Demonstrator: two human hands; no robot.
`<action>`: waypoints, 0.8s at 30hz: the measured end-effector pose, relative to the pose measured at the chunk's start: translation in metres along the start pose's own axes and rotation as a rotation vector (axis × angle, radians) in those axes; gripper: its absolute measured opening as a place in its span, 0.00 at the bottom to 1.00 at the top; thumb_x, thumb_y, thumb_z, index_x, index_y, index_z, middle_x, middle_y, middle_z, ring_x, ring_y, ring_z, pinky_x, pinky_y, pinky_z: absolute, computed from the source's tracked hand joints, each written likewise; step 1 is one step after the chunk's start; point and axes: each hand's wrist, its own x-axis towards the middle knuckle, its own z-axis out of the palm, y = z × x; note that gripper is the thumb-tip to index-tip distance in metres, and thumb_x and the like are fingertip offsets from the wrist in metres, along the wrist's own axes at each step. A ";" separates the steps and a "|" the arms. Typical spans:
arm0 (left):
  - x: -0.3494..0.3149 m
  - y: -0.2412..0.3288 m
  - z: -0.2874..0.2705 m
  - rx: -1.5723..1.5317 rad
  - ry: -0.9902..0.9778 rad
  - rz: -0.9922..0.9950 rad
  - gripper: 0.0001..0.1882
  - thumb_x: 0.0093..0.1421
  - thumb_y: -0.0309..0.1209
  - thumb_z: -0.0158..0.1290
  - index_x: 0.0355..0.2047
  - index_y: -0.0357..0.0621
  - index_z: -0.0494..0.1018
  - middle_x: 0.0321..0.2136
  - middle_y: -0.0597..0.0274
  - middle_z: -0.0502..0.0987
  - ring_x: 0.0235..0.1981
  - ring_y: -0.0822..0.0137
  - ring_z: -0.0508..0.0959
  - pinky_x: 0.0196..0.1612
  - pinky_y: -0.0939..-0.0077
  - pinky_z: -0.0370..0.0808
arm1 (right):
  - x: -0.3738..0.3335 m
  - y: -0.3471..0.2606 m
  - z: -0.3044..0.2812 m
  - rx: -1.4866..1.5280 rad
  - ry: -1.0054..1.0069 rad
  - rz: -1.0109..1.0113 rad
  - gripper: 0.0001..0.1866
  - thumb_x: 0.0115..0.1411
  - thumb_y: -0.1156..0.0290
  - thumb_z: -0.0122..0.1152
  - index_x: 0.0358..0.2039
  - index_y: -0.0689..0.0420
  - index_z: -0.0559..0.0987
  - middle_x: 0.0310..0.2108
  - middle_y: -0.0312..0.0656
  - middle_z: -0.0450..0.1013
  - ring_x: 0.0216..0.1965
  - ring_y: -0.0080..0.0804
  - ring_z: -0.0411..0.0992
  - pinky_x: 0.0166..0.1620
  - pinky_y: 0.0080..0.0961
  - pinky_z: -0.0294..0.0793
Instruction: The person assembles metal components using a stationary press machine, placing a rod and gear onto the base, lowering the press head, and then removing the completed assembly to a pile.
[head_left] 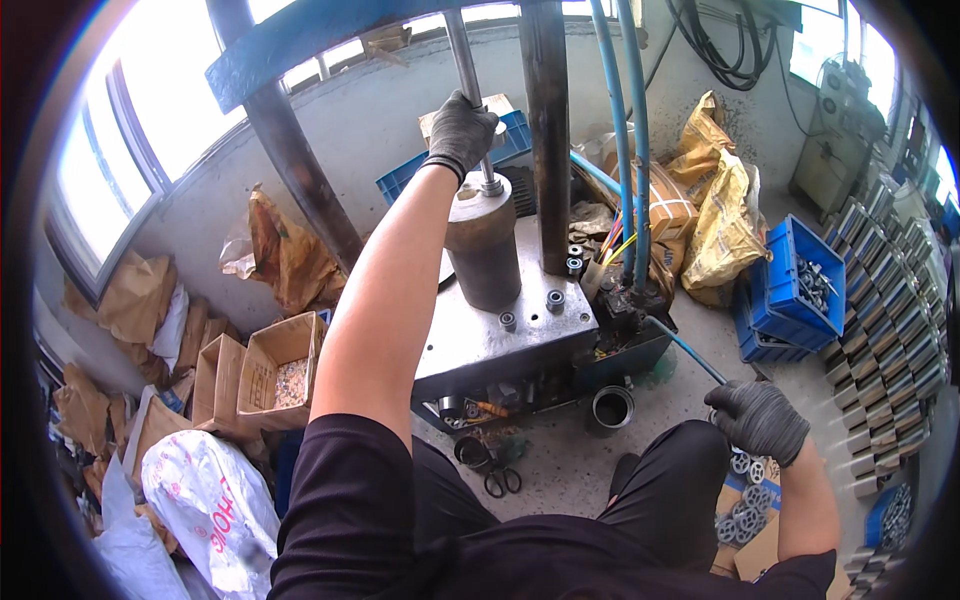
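Observation:
My left hand (pixel 462 132), in a dark grey glove, is closed round an upright metal rod (pixel 463 55). The rod's lower end stands on top of a brown steel cylinder (pixel 487 258). This cylinder rests on the thick metal plate (pixel 440 350) of a press. Near the plate's front edge sit small ring-shaped metal parts (pixel 556 299), with more beside the dark right column (pixel 547 130). At the lower right, my gloved right hand (pixel 762 420) is wrapped round the end of a blue lever (pixel 690 352) that extends from the press's right side.
Blue hoses (pixel 624 120) hang right of the column. Blue crates (pixel 800 280) and yellow sacks (pixel 722 230) stand farther right. Cardboard boxes (pixel 285 365) and a white bag (pixel 210 500) lie left. A metal cup (pixel 610 410) and scissors (pixel 502 482) are on the floor.

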 end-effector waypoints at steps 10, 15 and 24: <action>0.004 -0.004 -0.002 0.083 0.021 -0.023 0.19 0.60 0.35 0.61 0.46 0.35 0.75 0.35 0.43 0.85 0.41 0.48 0.87 0.49 0.57 0.83 | 0.004 0.001 0.000 0.025 0.114 -0.064 0.14 0.60 0.65 0.62 0.43 0.56 0.86 0.32 0.53 0.82 0.37 0.54 0.81 0.43 0.47 0.81; 0.000 0.007 0.001 0.046 0.000 0.001 0.19 0.60 0.36 0.61 0.46 0.35 0.75 0.36 0.42 0.85 0.42 0.47 0.87 0.50 0.57 0.83 | -0.006 0.011 -0.001 -0.069 -0.075 -0.089 0.14 0.60 0.65 0.62 0.43 0.57 0.86 0.32 0.53 0.82 0.38 0.54 0.82 0.44 0.46 0.81; -0.001 0.004 0.003 0.082 0.019 0.008 0.20 0.59 0.36 0.61 0.47 0.35 0.75 0.37 0.41 0.85 0.44 0.46 0.86 0.50 0.57 0.82 | -0.002 0.010 -0.002 -0.048 -0.162 -0.058 0.16 0.61 0.63 0.60 0.44 0.57 0.86 0.34 0.53 0.82 0.40 0.55 0.82 0.47 0.47 0.81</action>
